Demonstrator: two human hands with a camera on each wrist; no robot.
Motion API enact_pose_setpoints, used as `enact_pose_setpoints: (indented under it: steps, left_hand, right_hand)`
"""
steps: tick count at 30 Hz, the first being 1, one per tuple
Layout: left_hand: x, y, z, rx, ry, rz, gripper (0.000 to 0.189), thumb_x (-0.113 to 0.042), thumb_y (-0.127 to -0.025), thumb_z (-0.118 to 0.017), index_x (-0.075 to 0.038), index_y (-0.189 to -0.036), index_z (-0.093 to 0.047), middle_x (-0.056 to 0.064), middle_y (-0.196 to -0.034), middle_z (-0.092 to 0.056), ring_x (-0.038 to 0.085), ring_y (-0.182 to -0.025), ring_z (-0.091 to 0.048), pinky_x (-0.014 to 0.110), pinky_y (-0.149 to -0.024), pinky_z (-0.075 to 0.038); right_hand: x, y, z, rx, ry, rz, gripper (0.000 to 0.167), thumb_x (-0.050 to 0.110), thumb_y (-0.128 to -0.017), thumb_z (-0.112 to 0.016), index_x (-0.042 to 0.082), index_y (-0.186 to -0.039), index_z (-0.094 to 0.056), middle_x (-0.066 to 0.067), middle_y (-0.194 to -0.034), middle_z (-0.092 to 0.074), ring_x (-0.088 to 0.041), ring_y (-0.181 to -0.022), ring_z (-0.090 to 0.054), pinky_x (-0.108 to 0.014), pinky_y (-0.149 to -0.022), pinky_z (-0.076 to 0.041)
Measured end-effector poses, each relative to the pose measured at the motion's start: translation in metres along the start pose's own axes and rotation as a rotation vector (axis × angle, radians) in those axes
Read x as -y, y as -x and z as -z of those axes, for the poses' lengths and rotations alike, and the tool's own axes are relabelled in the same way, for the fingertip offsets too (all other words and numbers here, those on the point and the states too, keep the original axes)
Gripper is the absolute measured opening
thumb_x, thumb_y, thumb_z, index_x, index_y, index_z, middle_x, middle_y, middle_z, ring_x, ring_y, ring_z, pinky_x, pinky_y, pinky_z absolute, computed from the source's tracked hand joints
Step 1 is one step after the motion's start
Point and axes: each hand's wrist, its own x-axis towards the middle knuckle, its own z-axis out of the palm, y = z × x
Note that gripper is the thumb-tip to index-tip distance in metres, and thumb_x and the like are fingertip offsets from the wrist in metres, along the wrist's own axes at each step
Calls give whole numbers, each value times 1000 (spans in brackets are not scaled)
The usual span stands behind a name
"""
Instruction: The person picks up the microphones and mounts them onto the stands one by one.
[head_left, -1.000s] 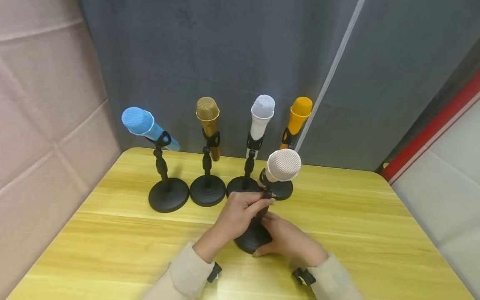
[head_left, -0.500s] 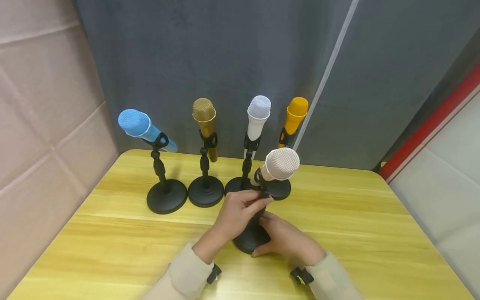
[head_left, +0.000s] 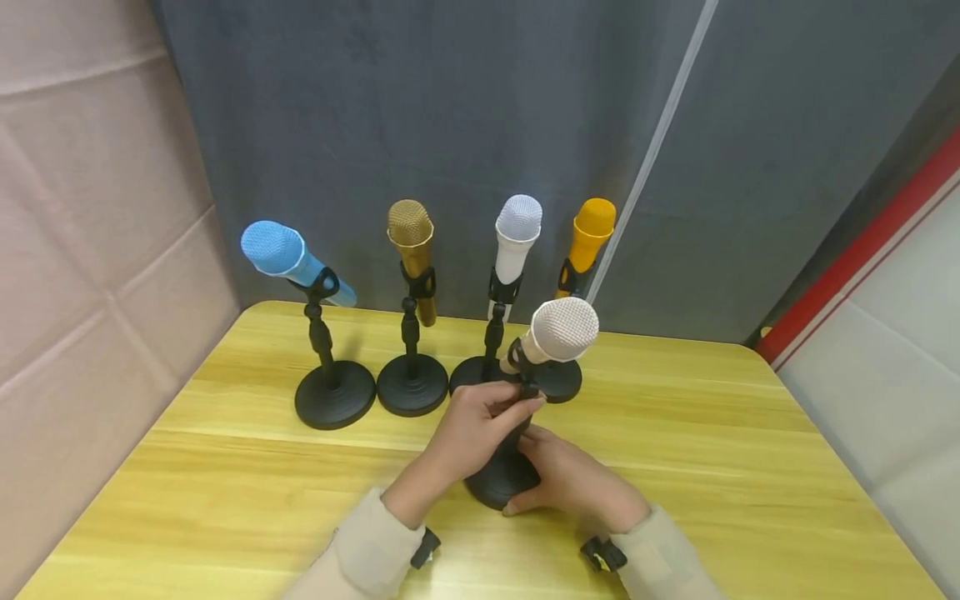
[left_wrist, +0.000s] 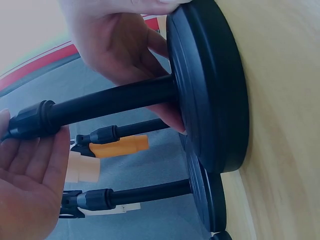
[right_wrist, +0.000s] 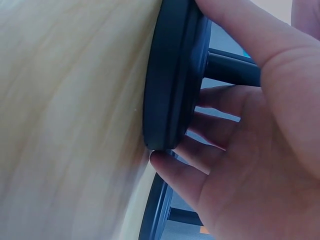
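A pale beige microphone [head_left: 564, 329] sits tilted in the clip of a black desk stand, nearest me of the microphones. My left hand [head_left: 474, 429] grips the stand's upper pole just below the clip, at the collar [left_wrist: 35, 120] seen in the left wrist view. Low down, my right hand [head_left: 577, 483] holds the round base [head_left: 498, 482], thumb on the near rim and fingers around the far side. In the right wrist view the base [right_wrist: 172, 85] stands on its flat underside close against the tabletop, with the fingertips at its edge.
Behind stand a blue microphone [head_left: 273, 248], a gold microphone [head_left: 411, 225], a white microphone [head_left: 517, 221] and an orange microphone [head_left: 595, 221], each on a black stand. The wood-look table [head_left: 712, 467] ends at a grey curtain [head_left: 450, 100]; a pinkish padded wall [head_left: 97, 250] borders the left.
Only the head view has shifted slightly. Both hands keep the same hold on the stand, and the other microphones stay in place.
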Motion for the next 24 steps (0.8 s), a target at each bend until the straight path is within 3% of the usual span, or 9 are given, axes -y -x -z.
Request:
enact_pose_setpoints:
  steps: [7,11,17,24]
  left_hand:
    - [0,0,-1,6,40,42,17,-22,-91,-77,-14,-106,-78,4,-104,-79,12,-96,-76,20,-83,-60]
    - [0,-1,-1,-13,48,77,23,-20,-86,-82,-7,-105,-75,9,-103,-78,14,-94,-77,21,-81,-61]
    - [-1,-1,0,-19,26,115,25,-19,-83,-85,-7,-102,-74,4,-100,-77,12,-91,-77,20,-79,-61]
    - [-2,-2,5,67,79,130,25,-15,-88,-79,-5,-110,-77,8,-106,-79,15,-97,-77,22,-84,-61]
  right_hand:
    - [0,1,-1,1,13,-11,98,47,-75,-88,4,-151,-45,-12,-159,-42,-28,-140,-50,-50,-112,-46]
    - [1,1,-1,-9,15,-8,97,44,-74,-89,5,-152,-45,-12,-159,-42,-26,-139,-50,-49,-112,-46]
    - [3,3,0,-18,31,-1,94,42,-74,-89,4,-149,-48,-13,-158,-43,-26,-138,-52,-49,-111,-47]
    - [3,2,0,-12,52,5,94,46,-75,-88,3,-148,-48,-14,-158,-43,-29,-139,-51,-50,-111,-46]
